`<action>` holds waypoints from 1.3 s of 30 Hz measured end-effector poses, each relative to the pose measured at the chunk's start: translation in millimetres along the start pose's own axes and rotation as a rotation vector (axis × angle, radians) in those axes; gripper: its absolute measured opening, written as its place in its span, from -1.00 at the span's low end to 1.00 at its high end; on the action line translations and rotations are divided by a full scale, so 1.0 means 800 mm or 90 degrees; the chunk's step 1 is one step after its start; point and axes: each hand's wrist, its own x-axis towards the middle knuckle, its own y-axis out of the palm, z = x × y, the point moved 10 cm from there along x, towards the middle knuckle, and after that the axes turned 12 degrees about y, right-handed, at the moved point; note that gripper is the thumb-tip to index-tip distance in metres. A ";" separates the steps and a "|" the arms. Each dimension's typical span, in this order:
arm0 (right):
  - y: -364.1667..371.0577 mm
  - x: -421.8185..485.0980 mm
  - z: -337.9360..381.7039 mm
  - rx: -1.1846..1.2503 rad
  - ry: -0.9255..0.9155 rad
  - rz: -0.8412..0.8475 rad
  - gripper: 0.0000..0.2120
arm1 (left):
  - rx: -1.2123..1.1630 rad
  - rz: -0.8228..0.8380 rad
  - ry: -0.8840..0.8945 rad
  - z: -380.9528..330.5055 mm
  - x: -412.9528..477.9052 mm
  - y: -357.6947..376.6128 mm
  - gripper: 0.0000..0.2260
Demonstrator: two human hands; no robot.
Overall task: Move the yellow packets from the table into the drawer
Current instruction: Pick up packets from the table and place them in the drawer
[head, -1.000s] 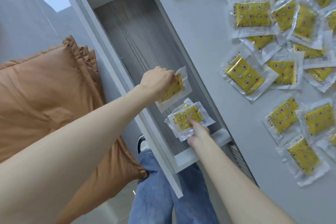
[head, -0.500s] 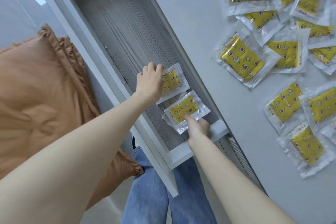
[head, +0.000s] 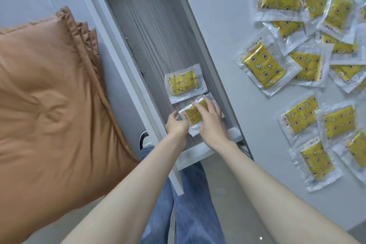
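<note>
Reaching into the open white drawer (head: 200, 153) with its grey wood-grain floor, I have my left hand (head: 176, 124) pinching the near-left edge of a crinkly clear-plastic yellow packet (head: 193, 116) while my right hand (head: 212, 123) lies flat on it, fingers spread. A second flat rectangular yellow packet (head: 183, 83) lies just beyond, free of both hands. Many glossy yellow star-printed packets (head: 262, 66) lie overlapping on the smooth white table (head: 227, 25).
</note>
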 end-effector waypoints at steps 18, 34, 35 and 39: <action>0.016 0.015 -0.005 -0.363 -0.133 -0.026 -0.43 | 0.057 0.109 -0.007 0.035 0.005 0.017 -0.51; -0.012 0.018 0.026 -0.212 -0.154 -0.075 -0.23 | 0.007 0.001 0.112 -0.051 0.028 -0.018 -0.48; -0.012 0.023 0.033 -0.212 -0.163 -0.074 -0.21 | 0.009 -0.013 0.144 -0.066 0.039 -0.024 -0.46; -0.004 0.049 0.056 -0.232 -0.181 -0.026 -0.13 | 0.080 -0.009 0.225 -0.117 0.082 -0.035 -0.41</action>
